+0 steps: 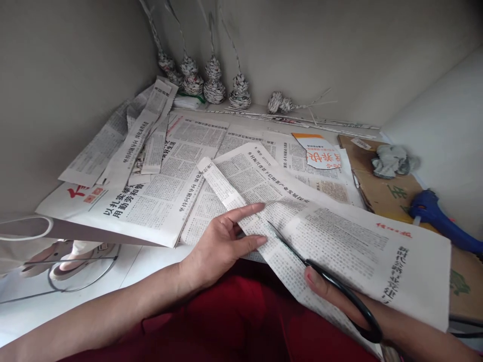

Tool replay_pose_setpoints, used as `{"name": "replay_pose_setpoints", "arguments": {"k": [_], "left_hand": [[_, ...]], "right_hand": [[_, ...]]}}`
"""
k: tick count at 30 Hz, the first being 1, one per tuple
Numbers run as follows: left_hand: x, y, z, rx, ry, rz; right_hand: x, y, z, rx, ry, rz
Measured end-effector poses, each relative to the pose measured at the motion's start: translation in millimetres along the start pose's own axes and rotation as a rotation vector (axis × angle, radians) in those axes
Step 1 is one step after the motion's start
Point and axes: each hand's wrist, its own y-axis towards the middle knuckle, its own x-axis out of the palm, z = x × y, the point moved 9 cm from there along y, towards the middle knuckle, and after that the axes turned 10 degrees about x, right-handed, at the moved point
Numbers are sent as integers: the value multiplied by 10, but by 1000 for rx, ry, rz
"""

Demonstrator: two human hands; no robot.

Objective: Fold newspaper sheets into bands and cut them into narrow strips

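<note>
A folded newspaper sheet (332,236) lies slantwise in front of me, its near part over my lap. My left hand (219,246) grips its near edge, index finger and thumb on top, other fingers partly hidden underneath. Black-handled scissors (313,264) are in my right hand (330,291), the thumb by the handle and most fingers hidden beneath the paper. The blades lie along the sheet and point at my left hand. On the near side of the blades runs a long newspaper strip (221,186), its far end beyond my left fingers.
More newspapers (196,146) cover the table, with cut strips (139,136) piled left. Several woven paper gourds (214,83) stand along the wall; one gourd (279,102) lies beside thin paper rods (302,120). Right are cardboard (385,193), crumpled paper (390,161) and a blue glue gun (441,216).
</note>
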Motion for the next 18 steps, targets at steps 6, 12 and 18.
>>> {"name": "replay_pose_setpoints", "arguments": {"k": [6, 12, 18], "left_hand": [[30, 2, 60, 26, 6, -12], [36, 2, 53, 38, -13, -3], [50, 0, 41, 17, -36, -10]], "right_hand": [[20, -43, 2, 131, 108, -2], [90, -58, 58, 54, -69, -51], [104, -88, 100, 93, -83, -36]]}}
